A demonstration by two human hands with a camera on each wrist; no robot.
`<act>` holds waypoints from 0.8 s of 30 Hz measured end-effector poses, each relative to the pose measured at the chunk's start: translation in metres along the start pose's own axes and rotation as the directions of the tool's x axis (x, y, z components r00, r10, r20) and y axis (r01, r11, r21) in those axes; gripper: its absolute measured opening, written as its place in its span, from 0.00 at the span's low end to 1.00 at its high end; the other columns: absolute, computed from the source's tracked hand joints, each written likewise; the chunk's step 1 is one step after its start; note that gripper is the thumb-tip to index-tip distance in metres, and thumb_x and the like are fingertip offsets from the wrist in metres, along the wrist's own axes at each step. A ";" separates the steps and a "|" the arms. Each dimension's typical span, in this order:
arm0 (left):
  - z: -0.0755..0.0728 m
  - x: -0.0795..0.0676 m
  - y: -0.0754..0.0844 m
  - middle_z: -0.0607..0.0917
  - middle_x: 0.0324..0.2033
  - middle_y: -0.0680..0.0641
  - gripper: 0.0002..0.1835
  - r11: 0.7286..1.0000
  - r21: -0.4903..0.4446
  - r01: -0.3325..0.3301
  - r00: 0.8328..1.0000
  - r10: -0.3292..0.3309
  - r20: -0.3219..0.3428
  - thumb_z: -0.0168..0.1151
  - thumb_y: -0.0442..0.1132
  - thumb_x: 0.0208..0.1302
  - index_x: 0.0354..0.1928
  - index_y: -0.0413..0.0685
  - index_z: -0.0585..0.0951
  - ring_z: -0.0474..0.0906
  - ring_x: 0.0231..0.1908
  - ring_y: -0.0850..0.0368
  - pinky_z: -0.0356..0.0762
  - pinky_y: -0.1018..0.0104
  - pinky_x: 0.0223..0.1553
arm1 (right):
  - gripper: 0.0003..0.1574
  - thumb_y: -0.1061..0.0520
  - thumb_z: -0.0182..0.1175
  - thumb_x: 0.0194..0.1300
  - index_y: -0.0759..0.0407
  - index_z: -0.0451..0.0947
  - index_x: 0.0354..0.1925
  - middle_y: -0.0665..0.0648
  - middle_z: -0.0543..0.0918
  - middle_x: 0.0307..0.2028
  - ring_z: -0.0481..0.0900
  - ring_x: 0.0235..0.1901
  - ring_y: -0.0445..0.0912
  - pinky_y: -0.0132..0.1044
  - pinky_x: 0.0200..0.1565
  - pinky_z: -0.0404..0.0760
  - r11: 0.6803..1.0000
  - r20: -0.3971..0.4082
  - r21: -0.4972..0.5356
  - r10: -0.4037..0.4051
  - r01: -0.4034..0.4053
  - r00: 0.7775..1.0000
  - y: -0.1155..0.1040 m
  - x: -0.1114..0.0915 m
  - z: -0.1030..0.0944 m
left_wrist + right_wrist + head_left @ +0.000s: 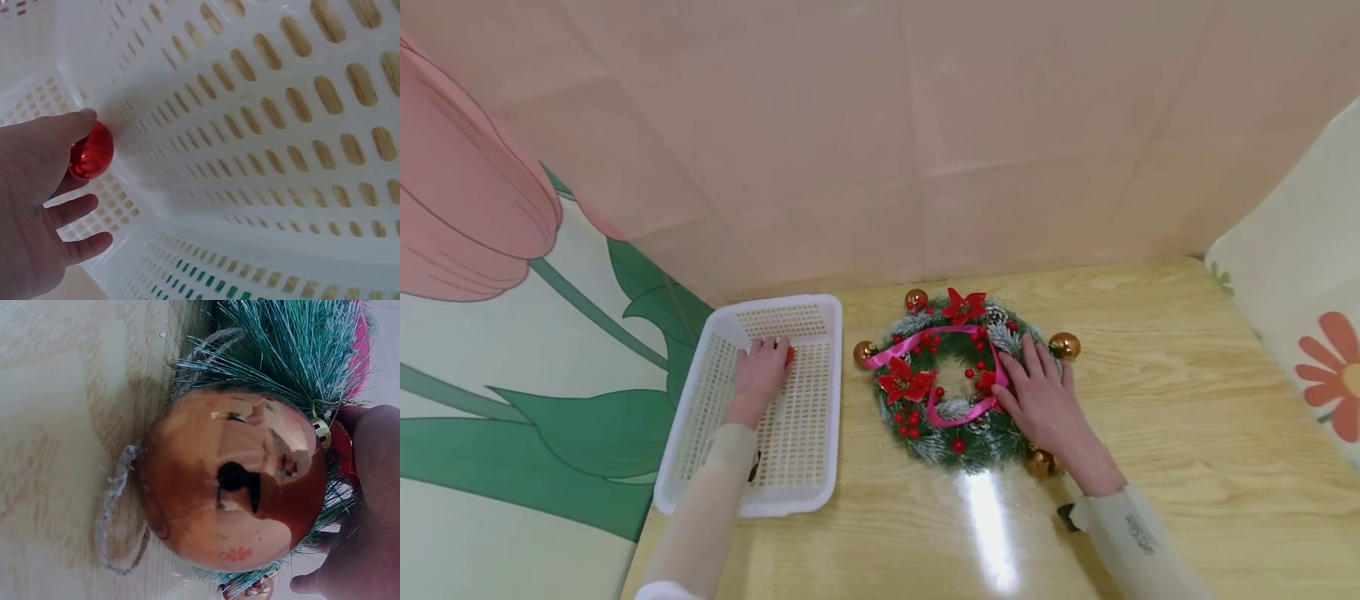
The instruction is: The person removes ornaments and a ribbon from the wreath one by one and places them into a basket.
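1. From here I'm seeing the left hand [762, 373] reaching down inside the white basket [835, 417], its thumb pressing over a shiny red ball [94, 153] and pinching it, while two other fingers are stretching out free. The ball is partly hiding behind the thumb; whether it is touching the basket's floor I cannot tell.
2. The ball is looking light, smooth and rather slippery, perhaps brittle, so I'm judging a gentle pinch round its widest part the safest hold.
3. The right hand [1045, 408] is resting on the right side of the wreath [940, 446] with fingers spreading over the greenery, not clenching, its thumb lying near the pink ribbon [901, 347].
4. The wreath is lying flat on the tabletop [1150, 417], to the right of the basket and well apart from the left hand. It is seeming light and springy, and I'm thinking its thick green ring is offering a better grip than the ribbon or the red flower [906, 381].
5. A copper ball [225, 487] is sitting at the wreath's edge, just beside the right hand's wrist, looking hard and glossy.
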State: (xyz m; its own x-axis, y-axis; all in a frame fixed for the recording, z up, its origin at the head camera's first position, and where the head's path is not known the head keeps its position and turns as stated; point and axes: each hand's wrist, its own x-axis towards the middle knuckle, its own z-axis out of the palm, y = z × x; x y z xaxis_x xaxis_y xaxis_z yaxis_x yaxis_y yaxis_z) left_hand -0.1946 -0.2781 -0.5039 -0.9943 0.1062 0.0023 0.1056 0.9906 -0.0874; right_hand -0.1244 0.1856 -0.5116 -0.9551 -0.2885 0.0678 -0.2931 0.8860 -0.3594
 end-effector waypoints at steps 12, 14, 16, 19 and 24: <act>-0.057 0.008 0.037 0.80 0.58 0.39 0.28 0.977 0.082 -0.195 0.949 0.209 -0.236 0.71 0.47 0.66 0.63 0.45 0.76 0.74 0.59 0.38 0.74 0.38 0.52 | 0.40 0.39 0.45 0.81 0.63 0.60 0.77 0.74 0.42 0.78 0.45 0.74 0.74 0.80 0.64 0.44 1.000 0.006 0.005 0.005 -0.005 1.000 0.001 0.001 0.001; -0.071 0.008 0.051 0.80 0.58 0.40 0.27 0.967 0.098 -0.234 0.931 0.252 -0.264 0.70 0.47 0.67 0.63 0.46 0.76 0.74 0.60 0.39 0.74 0.40 0.53 | 0.40 0.39 0.45 0.81 0.63 0.60 0.77 0.74 0.42 0.79 0.45 0.75 0.74 0.80 0.64 0.44 1.000 0.009 0.004 0.006 -0.006 1.000 0.002 0.001 0.001; -0.080 0.008 0.065 0.81 0.57 0.41 0.25 0.956 0.119 -0.270 0.913 0.293 -0.285 0.68 0.47 0.68 0.62 0.46 0.77 0.74 0.59 0.40 0.74 0.41 0.53 | 0.40 0.39 0.45 0.81 0.63 0.60 0.77 0.74 0.42 0.79 0.45 0.75 0.73 0.80 0.65 0.44 1.000 0.008 0.003 0.006 -0.006 1.000 0.002 0.001 0.001; -0.087 0.010 0.084 0.81 0.56 0.42 0.22 0.940 0.134 -0.314 0.897 0.340 -0.283 0.67 0.47 0.69 0.61 0.47 0.78 0.75 0.59 0.41 0.75 0.42 0.53 | 0.39 0.39 0.46 0.81 0.63 0.61 0.76 0.74 0.43 0.79 0.45 0.75 0.73 0.80 0.65 0.44 1.000 0.000 0.003 0.007 -0.007 1.000 0.002 0.000 0.001; -0.083 0.016 0.108 0.80 0.59 0.43 0.25 0.937 0.070 -0.342 0.928 0.349 -0.134 0.67 0.47 0.69 0.64 0.49 0.77 0.75 0.60 0.42 0.73 0.39 0.59 | 0.39 0.39 0.46 0.81 0.63 0.60 0.77 0.74 0.43 0.79 0.45 0.75 0.73 0.80 0.65 0.44 1.000 0.000 0.008 0.004 -0.004 1.000 0.001 0.000 0.001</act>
State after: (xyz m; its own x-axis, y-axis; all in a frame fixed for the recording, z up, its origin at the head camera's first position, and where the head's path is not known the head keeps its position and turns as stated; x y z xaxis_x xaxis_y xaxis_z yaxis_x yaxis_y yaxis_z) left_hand -0.1978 -0.1620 -0.4310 -0.8839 0.4558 0.1048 0.4387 0.8856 -0.1523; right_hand -0.1250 0.1858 -0.5126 -0.9562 -0.2851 0.0659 -0.2889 0.8843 -0.3667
